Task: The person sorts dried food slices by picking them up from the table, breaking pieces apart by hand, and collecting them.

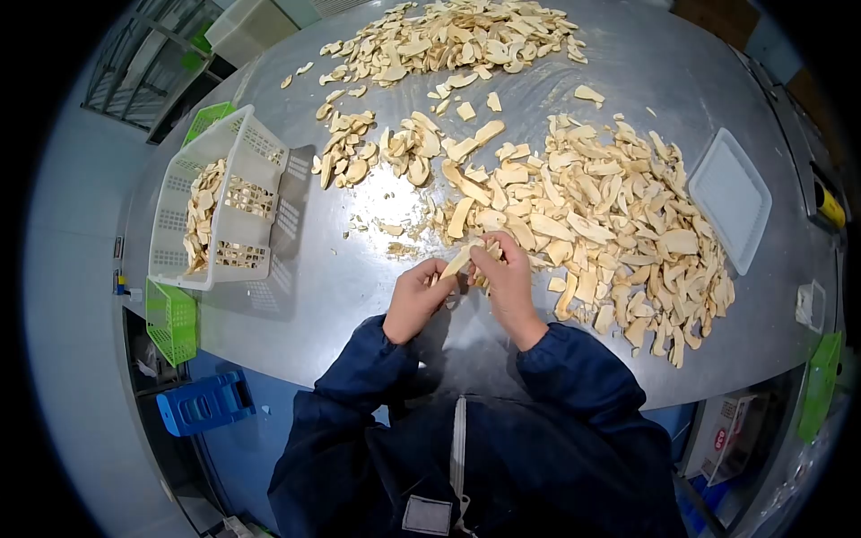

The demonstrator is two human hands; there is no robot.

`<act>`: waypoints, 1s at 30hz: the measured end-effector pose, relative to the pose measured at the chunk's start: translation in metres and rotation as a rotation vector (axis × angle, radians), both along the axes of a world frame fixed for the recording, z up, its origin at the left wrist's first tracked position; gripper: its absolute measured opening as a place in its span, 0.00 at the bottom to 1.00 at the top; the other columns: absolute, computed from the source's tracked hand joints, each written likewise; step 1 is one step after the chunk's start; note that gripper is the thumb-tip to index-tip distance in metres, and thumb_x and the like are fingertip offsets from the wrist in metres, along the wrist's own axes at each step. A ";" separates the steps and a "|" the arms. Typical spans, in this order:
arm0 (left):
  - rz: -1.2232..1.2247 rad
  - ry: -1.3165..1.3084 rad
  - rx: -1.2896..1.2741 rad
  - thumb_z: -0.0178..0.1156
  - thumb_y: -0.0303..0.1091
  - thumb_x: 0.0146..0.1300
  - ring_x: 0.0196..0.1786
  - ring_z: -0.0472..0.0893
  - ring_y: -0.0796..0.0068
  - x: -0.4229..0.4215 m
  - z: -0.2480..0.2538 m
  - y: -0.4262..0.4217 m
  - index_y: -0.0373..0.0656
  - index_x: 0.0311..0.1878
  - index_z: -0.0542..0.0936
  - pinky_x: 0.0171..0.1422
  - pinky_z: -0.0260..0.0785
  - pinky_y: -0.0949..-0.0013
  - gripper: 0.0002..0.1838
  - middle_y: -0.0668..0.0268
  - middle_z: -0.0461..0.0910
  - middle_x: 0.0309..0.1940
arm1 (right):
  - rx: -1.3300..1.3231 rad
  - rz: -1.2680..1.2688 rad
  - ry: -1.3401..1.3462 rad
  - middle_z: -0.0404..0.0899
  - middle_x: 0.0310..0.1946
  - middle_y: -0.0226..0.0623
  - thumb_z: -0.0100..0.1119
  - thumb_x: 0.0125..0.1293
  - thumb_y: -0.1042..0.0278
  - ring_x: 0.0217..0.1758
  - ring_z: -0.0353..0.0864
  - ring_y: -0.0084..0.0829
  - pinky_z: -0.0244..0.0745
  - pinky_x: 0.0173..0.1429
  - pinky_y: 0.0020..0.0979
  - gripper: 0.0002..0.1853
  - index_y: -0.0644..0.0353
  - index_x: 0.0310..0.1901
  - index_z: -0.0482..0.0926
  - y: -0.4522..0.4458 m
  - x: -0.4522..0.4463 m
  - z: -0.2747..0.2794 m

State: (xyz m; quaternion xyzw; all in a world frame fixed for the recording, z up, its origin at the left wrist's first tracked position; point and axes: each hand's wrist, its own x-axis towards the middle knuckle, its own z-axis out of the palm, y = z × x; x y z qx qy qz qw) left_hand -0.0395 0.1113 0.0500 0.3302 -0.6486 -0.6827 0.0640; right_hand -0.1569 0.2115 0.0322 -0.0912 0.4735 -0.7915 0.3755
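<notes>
A pale dried mushroom slice [458, 262] is pinched between my two hands, just above the table's near side. My left hand [416, 300] is closed, its thumb and fingers on the slice's lower left end. My right hand [508, 289] grips the upper right end, and more slices show partly under its fingers. Right beside that hand spreads a large pile of mushroom slices [619, 215]. Small crumbs and broken bits [395, 235] lie on the metal beyond my hands.
A white perforated basket [242, 152] holding slices stands on the left, with green baskets [172, 321] by it. Another slice pile [448, 40] lies at the far side, smaller heaps [413, 148] nearer. A white tray [731, 202] rests at the right of the steel table [296, 336]. Below left sits a blue stool [204, 403].
</notes>
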 end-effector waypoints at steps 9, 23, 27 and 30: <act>0.022 0.061 -0.121 0.53 0.31 0.65 0.22 0.64 0.91 -0.010 0.008 0.012 0.38 0.38 0.79 0.25 0.53 0.83 0.08 0.77 0.72 0.22 | -0.060 -0.053 -0.095 0.73 0.27 0.28 0.61 0.60 0.71 0.25 0.72 0.17 0.68 0.26 0.20 0.11 0.63 0.43 0.74 0.001 0.000 0.003; -0.109 -0.018 0.129 0.50 0.34 0.67 0.21 0.63 0.91 -0.003 0.015 0.009 0.39 0.38 0.78 0.24 0.51 0.84 0.10 0.75 0.70 0.21 | -0.027 0.131 -0.017 0.73 0.29 0.23 0.62 0.59 0.69 0.30 0.69 0.13 0.64 0.34 0.18 0.07 0.58 0.37 0.78 0.002 -0.003 -0.009; -0.118 0.041 0.137 0.51 0.34 0.67 0.23 0.65 0.91 0.003 0.012 0.008 0.39 0.40 0.77 0.24 0.52 0.84 0.09 0.74 0.73 0.24 | -0.096 0.170 -0.198 0.74 0.29 0.25 0.61 0.60 0.68 0.29 0.71 0.16 0.67 0.33 0.19 0.06 0.58 0.37 0.77 0.002 0.000 -0.002; -0.112 0.060 0.183 0.56 0.35 0.66 0.20 0.65 0.88 0.005 0.015 0.004 0.39 0.40 0.80 0.23 0.55 0.82 0.10 0.75 0.72 0.23 | -0.136 0.154 -0.326 0.75 0.29 0.28 0.60 0.61 0.68 0.27 0.74 0.20 0.69 0.31 0.22 0.05 0.57 0.37 0.76 0.001 0.001 -0.007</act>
